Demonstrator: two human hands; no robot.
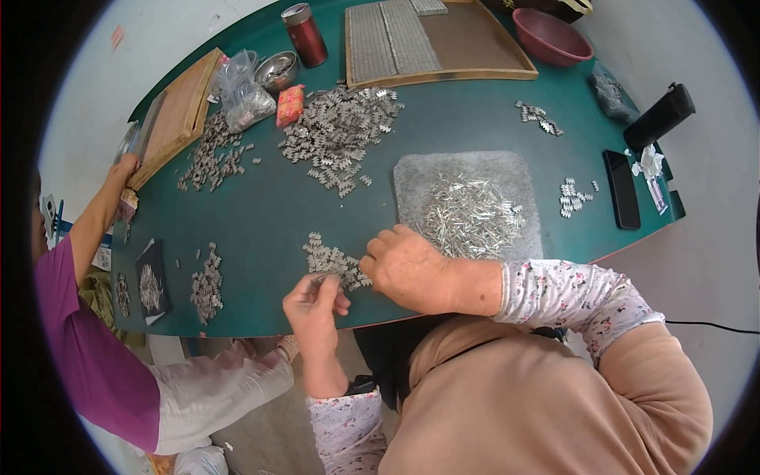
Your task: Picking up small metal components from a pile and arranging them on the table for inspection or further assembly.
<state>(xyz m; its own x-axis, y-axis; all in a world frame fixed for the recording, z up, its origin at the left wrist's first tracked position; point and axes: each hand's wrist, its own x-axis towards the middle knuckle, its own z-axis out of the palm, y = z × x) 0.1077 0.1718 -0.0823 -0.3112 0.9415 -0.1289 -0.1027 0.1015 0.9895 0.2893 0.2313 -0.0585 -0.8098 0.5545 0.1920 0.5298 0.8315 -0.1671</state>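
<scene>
Pinching probably one grey piece [320, 278] in left hand [315, 310] — can't tell grip of curled right hand [412, 269]. Work close to grey toothed pieces [323, 255] by near edge of table [255, 293]; lift singly, pinch lightly — avoid scattering.

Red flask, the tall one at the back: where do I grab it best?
I'd wrap a hand round the flask at its middle, coming from the right: it's a straight, upright tube, and the bowl crowds its left.
</scene>
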